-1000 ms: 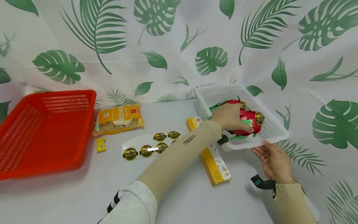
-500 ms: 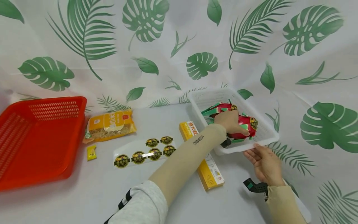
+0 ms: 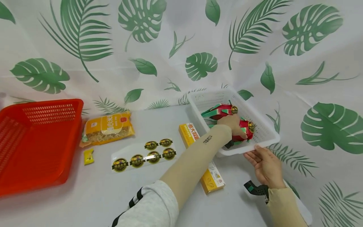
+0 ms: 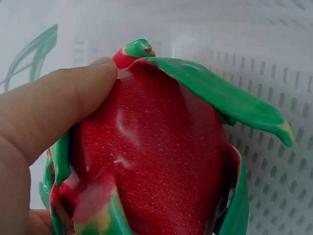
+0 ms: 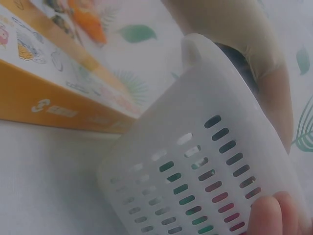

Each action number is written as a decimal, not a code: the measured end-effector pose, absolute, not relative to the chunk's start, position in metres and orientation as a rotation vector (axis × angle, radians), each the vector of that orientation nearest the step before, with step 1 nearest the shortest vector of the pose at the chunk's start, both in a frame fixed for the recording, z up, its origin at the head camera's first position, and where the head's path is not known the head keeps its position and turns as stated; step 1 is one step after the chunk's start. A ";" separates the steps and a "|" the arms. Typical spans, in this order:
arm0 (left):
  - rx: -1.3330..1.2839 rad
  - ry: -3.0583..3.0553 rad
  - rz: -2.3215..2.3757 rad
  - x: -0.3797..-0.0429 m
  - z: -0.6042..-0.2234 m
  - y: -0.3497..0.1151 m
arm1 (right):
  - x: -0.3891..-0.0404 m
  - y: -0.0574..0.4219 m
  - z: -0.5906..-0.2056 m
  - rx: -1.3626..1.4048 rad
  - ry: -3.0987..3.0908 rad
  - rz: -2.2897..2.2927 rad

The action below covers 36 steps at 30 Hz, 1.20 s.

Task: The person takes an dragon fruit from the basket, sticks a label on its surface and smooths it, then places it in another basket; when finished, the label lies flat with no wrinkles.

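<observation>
In the head view my left hand reaches into the white basket at the right and grips the nearer of two dragon fruits. That dragon fruit fills the left wrist view, red with green scales; one digit presses its side and another shows lower down. A round dark sticker is on its end. Behind it lies the other dragon fruit, also stickered. My right hand holds the basket's near rim, thumb at the top edge; its fingertips show against the slotted wall in the right wrist view.
A long yellow box lies beside the basket, partly beneath my left arm. Left of it are a sheet of round stickers, a small yellow packet and a yellow bag of grain. A red basket stands far left.
The head view has turned, shifting the scene left. My left hand has moved slightly nearer and to the right over the fruit, showing more of the other dragon fruit. The right hand keeps its hold.
</observation>
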<state>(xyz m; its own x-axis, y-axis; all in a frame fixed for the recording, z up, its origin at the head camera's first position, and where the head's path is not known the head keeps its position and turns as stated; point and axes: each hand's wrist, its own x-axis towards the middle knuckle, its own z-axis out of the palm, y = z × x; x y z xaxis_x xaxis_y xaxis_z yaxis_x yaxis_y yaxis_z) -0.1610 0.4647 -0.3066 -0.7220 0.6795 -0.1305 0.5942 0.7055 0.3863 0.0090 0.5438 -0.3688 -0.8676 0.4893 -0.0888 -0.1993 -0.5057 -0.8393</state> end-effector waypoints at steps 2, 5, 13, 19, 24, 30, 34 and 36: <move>1.009 2.658 0.455 -0.159 -0.308 0.467 | 0.010 0.543 -0.368 -0.453 -1.279 2.383; 1.021 2.667 0.452 -0.157 -0.309 0.469 | 0.010 0.544 -0.367 -0.463 -1.302 2.372; 1.009 2.537 0.489 -0.161 -0.309 0.468 | 0.010 0.544 -0.366 -0.473 -1.308 2.340; 0.992 2.478 0.591 -0.165 -0.307 0.468 | 0.008 0.544 -0.367 -0.469 -1.313 2.332; 0.970 2.451 0.639 -0.170 -0.302 0.461 | 0.005 0.541 -0.370 -0.457 -1.310 2.331; 1.035 2.410 0.714 -0.177 -0.296 0.437 | 0.001 0.541 -0.371 -0.447 -1.332 2.297; 1.119 2.374 0.786 -0.184 -0.297 0.424 | 0.002 0.543 -0.371 -0.409 -1.304 2.309; 1.146 2.365 0.806 -0.185 -0.297 0.418 | 0.005 0.544 -0.372 -0.399 -1.278 2.324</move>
<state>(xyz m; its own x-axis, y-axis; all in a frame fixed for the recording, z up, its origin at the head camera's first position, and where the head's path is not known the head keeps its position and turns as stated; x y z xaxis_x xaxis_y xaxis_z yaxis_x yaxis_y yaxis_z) -0.1849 0.4184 -0.2967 -0.5895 0.8023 -0.0936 0.5780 0.5000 0.6449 0.0047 0.5443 -0.3718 -0.8542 0.5189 -0.0328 -0.2503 -0.4657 -0.8488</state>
